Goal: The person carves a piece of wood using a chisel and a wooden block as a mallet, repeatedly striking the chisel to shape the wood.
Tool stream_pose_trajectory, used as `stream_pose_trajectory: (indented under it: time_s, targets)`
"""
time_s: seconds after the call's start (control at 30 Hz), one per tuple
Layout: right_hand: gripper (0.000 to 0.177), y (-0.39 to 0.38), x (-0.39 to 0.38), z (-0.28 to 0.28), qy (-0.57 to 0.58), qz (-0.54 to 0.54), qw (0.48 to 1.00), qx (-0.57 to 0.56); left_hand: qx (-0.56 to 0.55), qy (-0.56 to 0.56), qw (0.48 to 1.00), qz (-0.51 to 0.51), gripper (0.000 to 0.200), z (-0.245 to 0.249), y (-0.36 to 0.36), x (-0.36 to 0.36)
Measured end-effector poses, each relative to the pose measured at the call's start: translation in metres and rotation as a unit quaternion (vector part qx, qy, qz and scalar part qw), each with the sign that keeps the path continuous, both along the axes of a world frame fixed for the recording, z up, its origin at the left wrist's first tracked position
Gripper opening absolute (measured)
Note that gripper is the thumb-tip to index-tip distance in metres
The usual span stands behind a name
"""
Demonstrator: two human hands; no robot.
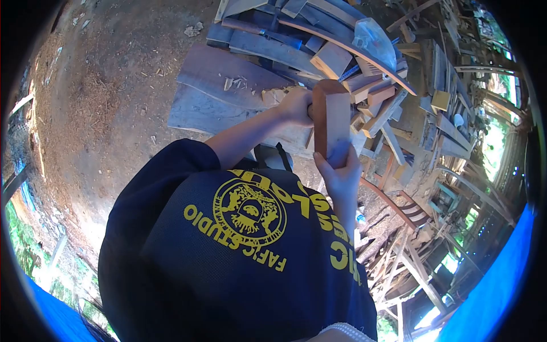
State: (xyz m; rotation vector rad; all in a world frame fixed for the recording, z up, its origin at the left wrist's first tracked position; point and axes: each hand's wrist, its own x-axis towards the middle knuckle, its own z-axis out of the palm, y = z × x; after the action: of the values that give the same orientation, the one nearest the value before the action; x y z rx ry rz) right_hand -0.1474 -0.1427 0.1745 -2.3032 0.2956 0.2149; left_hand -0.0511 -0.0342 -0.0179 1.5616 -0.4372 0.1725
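Note:
A thick, squared wooden block [336, 122], reddish brown on one side and paler on the other, stands lengthwise before me. My right hand [343, 166] grips its near end, the thumb along the left edge. Beside the block's left side, my left hand [296, 106] is closed, with a small dark edge showing between fist and block; what it holds is something I cannot make out. A pale chunk of wood [274, 97] shows just left of that fist. Wide planks [211, 105] lie under and beyond my left forearm.
Boards and offcuts [333, 57] are piled ahead, with a long curved strip [347, 48], a blue-marked tool [265, 33] and a clear plastic bag [374, 43] on them. Wood scraps and a slatted wooden piece [412, 211] lie to the right. Dirt floor [108, 97] with shavings spreads left.

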Motion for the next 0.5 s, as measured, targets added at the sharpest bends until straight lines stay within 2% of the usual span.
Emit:
stream_pose_trajectory:
  time_s: [0.03, 0.07, 0.1, 0.13, 0.17, 0.2, 0.23, 0.3, 0.37, 0.4, 0.43, 0.5]
  targets:
    - [0.053, -0.005, -0.001, 0.006, -0.011, 0.019, 1.000, -0.005, -0.001, -0.001, 1.000, 0.002, 0.024, 0.007, 0.003, 0.002]
    - [0.052, -0.006, 0.000, 0.023, -0.020, 0.021, 0.999, -0.035, 0.048, 0.049, 0.997, -0.030, 0.025, 0.013, 0.007, 0.002]
    - [0.052, -0.007, -0.002, 0.034, -0.085, 0.002, 0.995, 0.045, 0.095, 0.100, 0.988, -0.062, 0.026, 0.019, 0.011, 0.001]
    - [0.053, -0.008, -0.003, 0.035, -0.165, 0.006, 0.981, 0.101, 0.095, 0.105, 0.988, -0.062, 0.026, 0.024, 0.012, -0.001]
    - [0.054, -0.009, -0.005, 0.036, -0.245, 0.008, 0.957, 0.155, 0.063, 0.088, 0.993, -0.047, 0.023, 0.028, 0.012, -0.002]
    - [0.056, -0.013, -0.010, 0.036, -0.252, 0.033, 0.950, 0.184, 0.032, 0.070, 0.997, -0.031, 0.022, 0.030, 0.012, -0.002]
    - [0.059, -0.017, -0.006, 0.005, -0.364, 0.078, 0.907, 0.197, 0.031, 0.070, 0.997, -0.031, 0.022, 0.029, 0.012, -0.001]
    - [0.062, -0.031, -0.008, -0.037, -0.258, 0.191, 0.946, 0.039, 0.071, 0.074, 0.994, -0.039, 0.022, 0.023, 0.010, 0.000]
    - [0.061, 0.001, -0.012, -0.051, -0.089, -0.004, 0.995, 0.048, 0.046, 0.063, 0.996, -0.035, 0.024, 0.021, 0.011, -0.006]
    - [0.070, -0.001, -0.013, -0.046, -0.032, -0.017, 0.999, -0.030, 0.023, 0.052, 0.998, -0.025, 0.028, 0.019, 0.013, -0.006]
    - [0.070, 0.005, -0.007, -0.042, -0.029, -0.010, 0.999, -0.025, 0.028, 0.056, 0.998, -0.018, 0.028, 0.019, 0.018, -0.004]
    - [0.058, 0.015, -0.008, -0.027, 0.008, -0.049, 0.998, -0.024, 0.082, 0.114, 0.988, -0.060, 0.031, 0.022, 0.016, -0.005]
